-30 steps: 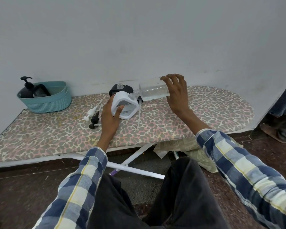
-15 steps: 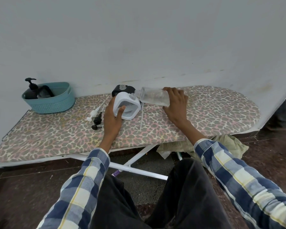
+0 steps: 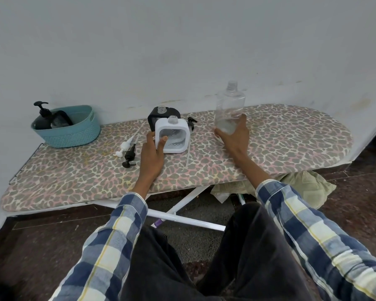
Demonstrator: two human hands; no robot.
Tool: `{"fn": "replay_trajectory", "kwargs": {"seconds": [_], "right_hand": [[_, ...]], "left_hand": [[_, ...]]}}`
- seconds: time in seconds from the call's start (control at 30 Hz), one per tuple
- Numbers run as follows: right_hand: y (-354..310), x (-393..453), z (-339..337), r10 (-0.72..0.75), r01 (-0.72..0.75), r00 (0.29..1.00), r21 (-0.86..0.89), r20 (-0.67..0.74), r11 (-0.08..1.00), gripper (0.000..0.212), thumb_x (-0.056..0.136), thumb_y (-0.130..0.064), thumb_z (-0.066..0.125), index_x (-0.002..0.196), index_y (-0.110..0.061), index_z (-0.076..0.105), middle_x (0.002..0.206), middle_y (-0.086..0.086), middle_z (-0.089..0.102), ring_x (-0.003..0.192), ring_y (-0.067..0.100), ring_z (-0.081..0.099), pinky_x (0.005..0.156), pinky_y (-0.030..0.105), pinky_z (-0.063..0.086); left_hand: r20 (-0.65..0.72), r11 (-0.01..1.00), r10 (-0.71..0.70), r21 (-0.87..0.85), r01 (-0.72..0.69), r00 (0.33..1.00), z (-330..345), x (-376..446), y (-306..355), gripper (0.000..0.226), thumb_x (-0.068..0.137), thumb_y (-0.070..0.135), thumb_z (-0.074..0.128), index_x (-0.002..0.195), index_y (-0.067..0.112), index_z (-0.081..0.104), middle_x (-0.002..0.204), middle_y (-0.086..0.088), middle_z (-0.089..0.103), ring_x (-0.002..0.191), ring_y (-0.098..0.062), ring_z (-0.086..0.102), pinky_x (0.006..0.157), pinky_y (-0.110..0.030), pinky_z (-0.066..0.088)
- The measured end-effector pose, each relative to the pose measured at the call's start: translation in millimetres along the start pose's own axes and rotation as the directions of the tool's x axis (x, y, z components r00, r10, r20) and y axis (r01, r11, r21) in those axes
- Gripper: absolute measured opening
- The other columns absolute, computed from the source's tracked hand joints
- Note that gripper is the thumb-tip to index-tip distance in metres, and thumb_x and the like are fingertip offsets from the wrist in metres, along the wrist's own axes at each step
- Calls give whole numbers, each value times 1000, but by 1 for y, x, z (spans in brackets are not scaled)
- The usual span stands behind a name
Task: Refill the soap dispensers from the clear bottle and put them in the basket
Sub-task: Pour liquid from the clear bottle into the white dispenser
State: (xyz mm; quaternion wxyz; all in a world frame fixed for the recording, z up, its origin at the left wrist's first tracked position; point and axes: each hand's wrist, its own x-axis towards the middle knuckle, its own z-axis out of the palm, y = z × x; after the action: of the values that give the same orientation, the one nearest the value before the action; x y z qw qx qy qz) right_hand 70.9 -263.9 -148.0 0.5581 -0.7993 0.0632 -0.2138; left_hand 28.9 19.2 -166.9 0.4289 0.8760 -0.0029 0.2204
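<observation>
Clear bottle (image 3: 229,109) upright in right hand (image 3: 234,135); left hand (image 3: 152,153) grips white dispenser (image 3: 172,135).

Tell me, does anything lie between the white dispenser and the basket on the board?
Yes. Two loose pump heads, one white and one black, lie on the board between the white dispenser and the basket. Lifting it over them would avoid them. The left hand holds the dispenser.
</observation>
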Motion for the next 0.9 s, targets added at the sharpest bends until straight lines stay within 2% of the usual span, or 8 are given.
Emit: {"fn": "replay_trajectory", "kwargs": {"seconds": [0.07,0.17,0.27,0.43,0.57,0.67,0.73,0.9], "right_hand": [[0,0,0,-7,7,1000,8,2,1000,90,74,-45,94,143,-18,42,133,7,67,122,28,64,101,37,53],[1,1,0,-23,23,1000,-10,10,1000,94,75,-47,94,146,-17,40,135,10,66,123,29,63,103,41,54],[1,0,-1,-26,26,999,-9,32,1000,99,78,-42,94,153,-15,35,139,15,63,124,27,60,99,33,47],[-2,-3,-3,-38,39,998,-22,47,999,101,79,-36,95,156,-12,33,143,16,61,131,31,58,97,27,40],[-4,-5,-3,-44,45,998,-15,53,999,106,79,-34,95,160,-13,30,145,16,61,131,29,58,105,34,45],[-8,-7,-3,-101,102,994,-21,48,995,90,79,-28,95,150,-14,41,137,11,64,116,17,57,100,34,50],[-9,-8,-3,-144,145,988,-20,54,989,82,79,-28,95,144,-17,46,133,8,66,112,17,59,98,37,54],[-6,-4,-9,-277,293,955,-179,109,939,82,82,-30,91,149,-21,46,141,7,60,123,15,47,111,40,39]], "left_hand": [[0,1000,3,14,-3,1000,1,0,-3,65,106,74,37,142,22,51,118,0,65,108,-24,63,91,-49,54],[-18,1000,9,28,-8,1000,1,1,-3,67,107,75,31,138,21,56,121,-2,65,111,-24,62,96,-52,53],[-30,1000,-1,23,2,1000,2,2,-1,71,107,74,27,140,19,57,125,-3,67,113,-21,63,97,-49,54],[-37,1000,-9,-25,8,999,2,-1,2,51,112,53,36,149,22,51,140,-1,62,126,-18,60,104,-40,49],[-29,999,-21,-43,20,999,1,-3,5,47,114,49,37,151,24,48,144,1,60,129,-18,58,105,-39,47],[-35,999,-14,-43,12,999,0,-3,6,49,114,53,35,151,24,48,143,2,60,128,-17,58,105,-41,48],[-48,999,-15,-51,13,999,-1,-3,8,49,114,54,35,149,23,49,140,2,60,123,-17,60,102,-44,51],[-93,998,4,-66,-10,996,-3,-4,11,53,114,55,36,155,23,44,148,-1,55,128,-17,57,101,-37,47]]}}
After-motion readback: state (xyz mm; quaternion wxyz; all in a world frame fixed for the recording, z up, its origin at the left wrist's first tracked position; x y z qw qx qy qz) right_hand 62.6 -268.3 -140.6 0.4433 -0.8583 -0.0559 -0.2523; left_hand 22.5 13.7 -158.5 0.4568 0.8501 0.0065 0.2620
